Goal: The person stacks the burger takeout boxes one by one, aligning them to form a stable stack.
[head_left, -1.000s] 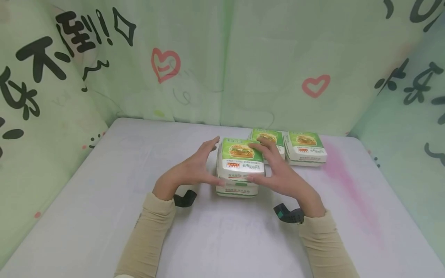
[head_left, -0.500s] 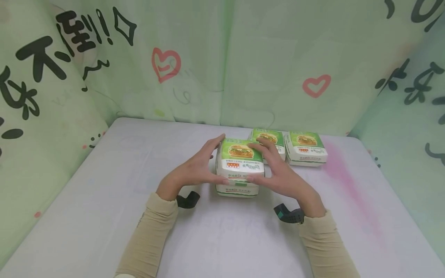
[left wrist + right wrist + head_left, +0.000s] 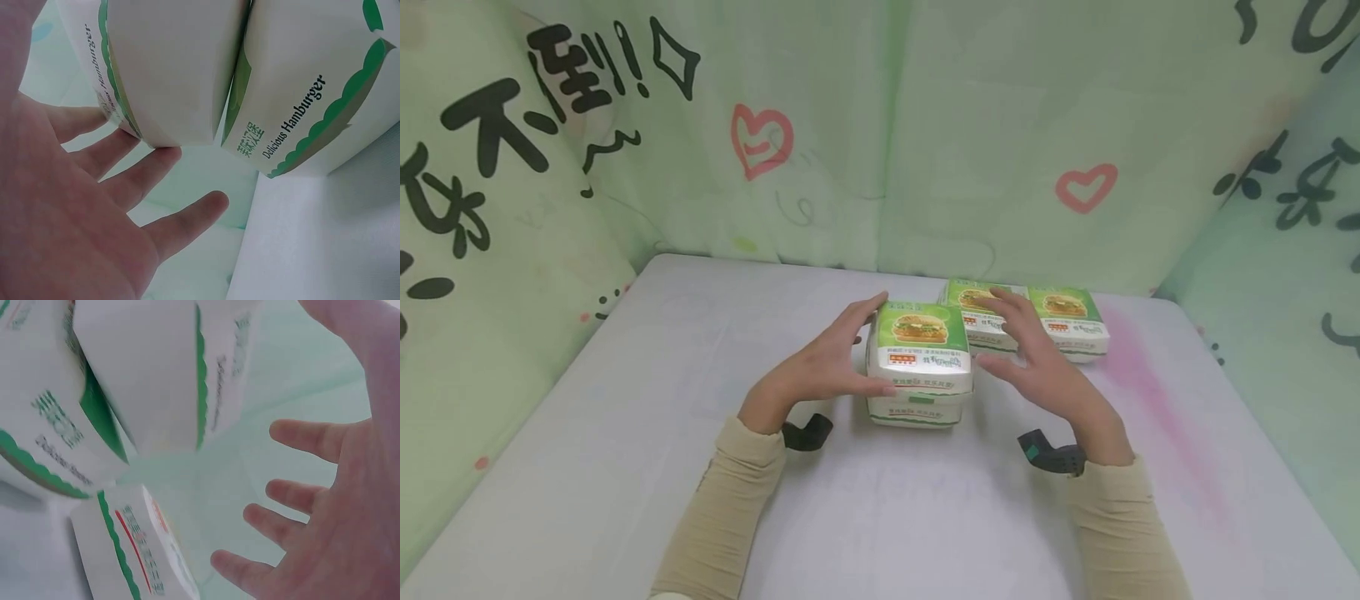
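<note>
Now the spread right hand (image 3: 1051,371) has been drawn toward three o'clock; the upper box (image 3: 922,343), atop the lower box (image 3: 916,413), is touched at nine by the spread left hand (image 3: 816,362), seemingly placed

Spread wide as a smooth, pale white counter (image 3: 587,417) with rounded far corners and a nearly straight far edge. Bore a long, soft pink smear (image 3: 1153,417) on the right, slanting from the far end toward the near side. Carried, slightly right of the middle, a stack's lower box (image 3: 917,412), white with green edging, set flat. Supported, farther back and to the right, a green-topped burger box (image 3: 988,337) and, just beside it at the right, another burger box (image 3: 1077,342), both flat, burger picture facing up.
</note>
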